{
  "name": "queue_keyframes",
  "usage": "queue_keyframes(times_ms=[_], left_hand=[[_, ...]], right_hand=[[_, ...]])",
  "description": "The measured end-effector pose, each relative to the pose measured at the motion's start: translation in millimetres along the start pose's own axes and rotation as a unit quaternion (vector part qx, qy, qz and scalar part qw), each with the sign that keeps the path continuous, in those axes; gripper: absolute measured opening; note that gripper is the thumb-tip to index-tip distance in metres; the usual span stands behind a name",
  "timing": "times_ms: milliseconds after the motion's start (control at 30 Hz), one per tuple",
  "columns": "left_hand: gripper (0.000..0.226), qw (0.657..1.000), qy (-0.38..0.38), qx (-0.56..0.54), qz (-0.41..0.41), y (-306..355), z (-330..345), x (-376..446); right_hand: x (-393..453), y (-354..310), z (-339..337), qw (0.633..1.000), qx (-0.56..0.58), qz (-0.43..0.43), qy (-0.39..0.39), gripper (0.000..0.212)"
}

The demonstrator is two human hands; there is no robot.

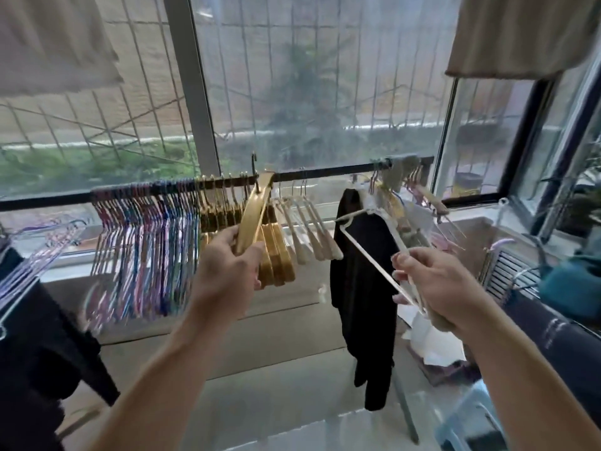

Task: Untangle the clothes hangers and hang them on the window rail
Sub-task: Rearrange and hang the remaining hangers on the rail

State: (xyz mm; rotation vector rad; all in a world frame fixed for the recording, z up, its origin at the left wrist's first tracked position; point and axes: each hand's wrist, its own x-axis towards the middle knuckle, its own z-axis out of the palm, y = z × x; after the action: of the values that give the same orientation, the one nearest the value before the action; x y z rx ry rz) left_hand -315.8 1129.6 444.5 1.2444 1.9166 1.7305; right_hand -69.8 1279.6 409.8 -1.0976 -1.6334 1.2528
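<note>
Both arms reach forward and up. The left hand [224, 275] and the right hand [432, 288] are each curled in a grip.

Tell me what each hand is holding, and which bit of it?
The left hand grips a golden wooden hanger near one arm's lower end. The right hand pinches a white wire hanger at its corner with the fingers.

I've only got one view, the head cam, wide-angle, worn up at head height and facing fwd and a bit down toward the window rail [325, 174]. It sits close in: both forearms reach up from the bottom edge, left hand [224, 271] and right hand [439, 288] mid-frame, rail just beyond them.
</note>
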Motion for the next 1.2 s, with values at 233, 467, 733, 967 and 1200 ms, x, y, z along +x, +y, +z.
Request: queue_keyframes(times_ms=[233,467,733,967,1200], left_hand=[[0.035,0.999,0.029,-0.030,-0.007,-5,-16,66],[0.043,0.999,0.025,-0.025,-0.011,-20,-8,99],[0.040,0.997,0.073,-0.016,0.002,-15,7,107],[0.029,0.995,0.096,-0.016,-0.003,-12,34,110],[0.028,0.994,0.111,-0.026,0.003,-4,60,108]], right_hand=[[109,-1,26,0.998,-0.058,0.025,-0.009,0.020],[187,11,57,0.990,-0.116,0.061,-0.045,0.020],[250,4,91,0.984,-0.158,0.045,-0.067,0.026],[256,24,98,0.977,-0.173,0.006,-0.126,0.033],[254,33,105,0.961,-0.216,-0.057,-0.161,0.031]])
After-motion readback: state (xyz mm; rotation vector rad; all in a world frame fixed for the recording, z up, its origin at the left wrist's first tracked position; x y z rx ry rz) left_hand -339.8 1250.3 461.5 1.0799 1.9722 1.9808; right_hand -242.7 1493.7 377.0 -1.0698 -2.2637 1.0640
